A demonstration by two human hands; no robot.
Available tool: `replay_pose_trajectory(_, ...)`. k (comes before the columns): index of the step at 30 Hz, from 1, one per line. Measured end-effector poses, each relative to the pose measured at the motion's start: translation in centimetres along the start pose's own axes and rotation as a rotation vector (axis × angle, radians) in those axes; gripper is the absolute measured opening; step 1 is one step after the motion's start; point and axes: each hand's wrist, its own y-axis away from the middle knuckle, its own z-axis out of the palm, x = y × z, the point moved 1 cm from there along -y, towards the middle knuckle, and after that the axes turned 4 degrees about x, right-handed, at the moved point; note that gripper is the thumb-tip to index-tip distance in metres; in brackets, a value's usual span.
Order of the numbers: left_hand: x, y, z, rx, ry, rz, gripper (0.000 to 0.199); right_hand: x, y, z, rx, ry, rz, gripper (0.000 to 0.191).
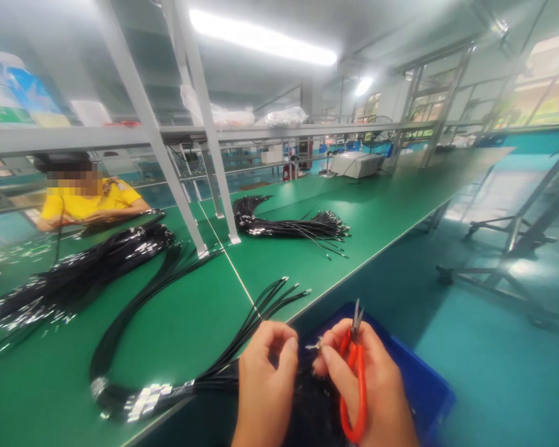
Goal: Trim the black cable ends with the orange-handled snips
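Note:
My right hand (377, 379) is closed around orange-handled scissors (361, 391), their metal blades pointing up and away. Between its thumb and index finger is a small whitish piece (313, 345), too blurred to name. Close by on the left, my left hand (270, 372) is curled with thumb and index finger together; whatever it may hold is hidden. A bundle of black cables (121, 310) curves along the green table (190, 335) and passes behind my left hand. Several cable ends with pale tips (286, 288) fan out just beyond it.
Below my hands sits a blue bin (423, 379) with dark contents. More black cable bundles (293, 223) lie farther along the table, around grey shelf posts (214, 136). Across the table, a person in a yellow top (93, 202) sits at the left. A wheeled metal frame (494, 273) stands right.

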Motion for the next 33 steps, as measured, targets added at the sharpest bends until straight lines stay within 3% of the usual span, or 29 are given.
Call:
replay_pose_trajectory(2,0.1,0.2,-0.2,0.082,-0.061,0.197,0.014,-0.1,-0.1,0.0,-0.002,0.021,-0.024,0.014)
replay_pose_trajectory(6,-0.1,0.6,0.0,0.13,-0.293,0.693,0.025,-0.5,0.1,0.2,0.035,0.055,-0.076,0.01)
replay_pose_trajectory(8,-0.6,0.5,0.0,0.15,-0.367,0.837,0.021,-0.5,0.3,0.3,0.035,0.062,-0.081,0.01)
replay_pose_trajectory(9,-0.9,0.4,-0.1,0.141,-0.379,0.842,0.019,-0.4,0.3,0.4,0.036,0.054,-0.07,0.01)
replay_pose_trajectory(11,-1.3,0.0,-0.5,0.075,-0.36,0.723,0.019,-0.3,0.4,0.5,0.056,0.025,-0.037,0.011)
replay_pose_trajectory(14,-1.5,-0.4,-1.0,-0.103,-0.218,0.376,0.018,0.0,0.4,0.6,0.054,-0.004,-0.021,0.011)
replay_pose_trajectory(18,-1.2,0.1,-0.6,-0.342,0.07,0.034,0.011,0.1,0.2,0.5,0.036,0.045,-0.124,0.01)
replay_pose_trajectory(25,-1.6,0.3,-0.4,-0.335,0.341,-0.266,0.016,1.5,0.0,0.1,0.001,0.296,-0.442,0.011)
replay_pose_trajectory(29,-1.8,-0.4,-0.6,-0.294,0.477,-0.387,0.02,2.2,0.2,-0.5,0.0,0.314,-0.292,0.008)
replay_pose_trajectory(33,-2.0,-0.9,-0.6,-0.279,0.495,-0.355,0.018,1.4,1.2,-0.9,-0.229,0.23,-0.007,0.023)
